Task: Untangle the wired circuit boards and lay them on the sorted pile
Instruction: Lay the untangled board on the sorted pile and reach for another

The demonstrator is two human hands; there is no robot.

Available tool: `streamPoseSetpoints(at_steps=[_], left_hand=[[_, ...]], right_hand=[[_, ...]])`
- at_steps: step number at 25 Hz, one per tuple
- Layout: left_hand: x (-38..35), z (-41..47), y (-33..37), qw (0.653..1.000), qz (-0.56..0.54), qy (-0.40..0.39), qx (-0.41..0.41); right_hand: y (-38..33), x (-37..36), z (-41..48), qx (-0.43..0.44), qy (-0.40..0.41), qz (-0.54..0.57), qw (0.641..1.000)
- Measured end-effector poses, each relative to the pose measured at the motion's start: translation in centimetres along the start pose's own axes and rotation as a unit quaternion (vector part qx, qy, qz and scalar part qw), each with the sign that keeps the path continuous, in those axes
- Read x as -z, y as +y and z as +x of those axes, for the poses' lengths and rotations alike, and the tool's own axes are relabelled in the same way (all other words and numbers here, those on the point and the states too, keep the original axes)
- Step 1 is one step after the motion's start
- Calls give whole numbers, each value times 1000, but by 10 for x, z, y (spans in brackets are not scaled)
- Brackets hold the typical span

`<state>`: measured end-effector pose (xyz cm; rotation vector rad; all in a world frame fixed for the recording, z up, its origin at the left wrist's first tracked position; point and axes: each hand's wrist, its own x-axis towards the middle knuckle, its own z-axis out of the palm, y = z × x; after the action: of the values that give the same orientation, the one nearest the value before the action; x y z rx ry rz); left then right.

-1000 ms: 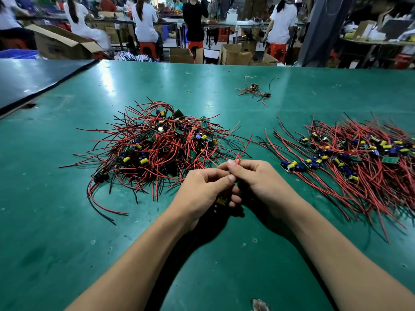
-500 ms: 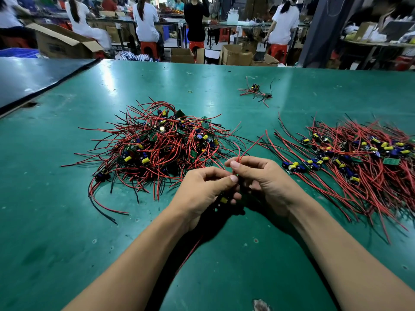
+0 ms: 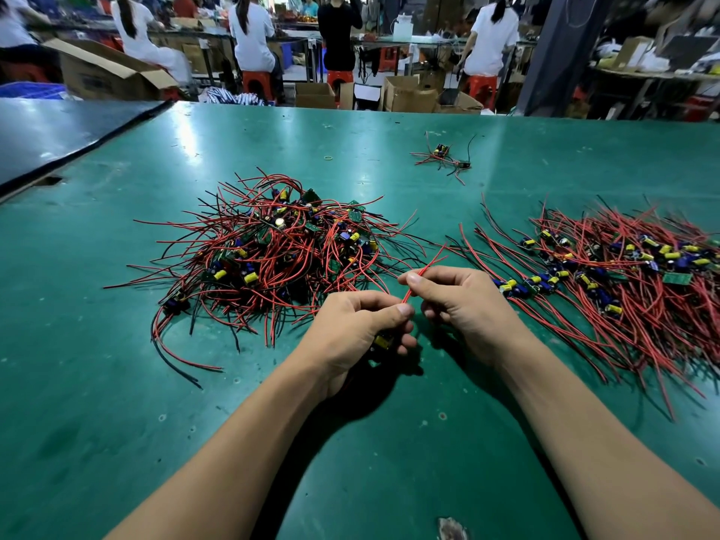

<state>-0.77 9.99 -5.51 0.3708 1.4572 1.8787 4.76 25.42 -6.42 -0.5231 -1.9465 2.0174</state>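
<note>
Just below the camera, my forearms cross bare green surface (image 3: 117,383), which leaves room on either side to draw my elbows back.

The left hand (image 3: 350,333) is curled round one small circuit board (image 3: 383,340); only a yellow capacitor shows beneath the fingers. The right hand (image 3: 467,305) pinches a red wire (image 3: 422,274) between thumb and forefinger. Its free end rises up and to the right, and I judge that it belongs to the held board.

**Step in hand:** I take this to be the straightening of one board's leads, with the board already lifted out of the tangled pile (image 3: 280,251) that lies just beyond the left hand.

**Next move:** I would carry the board to the right and lay it on the sorted pile (image 3: 623,274), with its leads running the way its neighbours' do. The nearest boards of that pile lie just beside the right hand.

**Edges and room:**
- Stray red tips from the tangle reach close to the left knuckles, so I would lift before moving sideways to avoid snagging them.
- Between the two piles runs a narrow green lane, crossed by a few loose leads.
- Farther out, a small stray cluster (image 3: 442,155) lies well apart from both piles.
- At far left, the surface meets a darker panel (image 3: 58,130) along a raised seam.
- Past the far edge stand cardboard boxes (image 3: 315,95) and seated people.
</note>
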Motion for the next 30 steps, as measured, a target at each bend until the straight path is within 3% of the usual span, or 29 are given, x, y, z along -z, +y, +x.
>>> streamPoseSetpoints(at_steps=[10,15,18,23,30], left_hand=[[-2,1,-1,999,51,-5,-3],[-3,-1,0,1000,27,13,9],[-5,0,-1,999,22,36,-7],[-3,-1,-1,997,42,58,-23],[-4,1,-1,997,61,37,-17]], right_hand=[[3,5,11,26,68,-29,997],[4,-2,9,41,63,76,994],[5,-5,5,-4,20,107,994],[5,-4,1,-56,-50,69,995],[2,1,8,-30,65,17,997]])
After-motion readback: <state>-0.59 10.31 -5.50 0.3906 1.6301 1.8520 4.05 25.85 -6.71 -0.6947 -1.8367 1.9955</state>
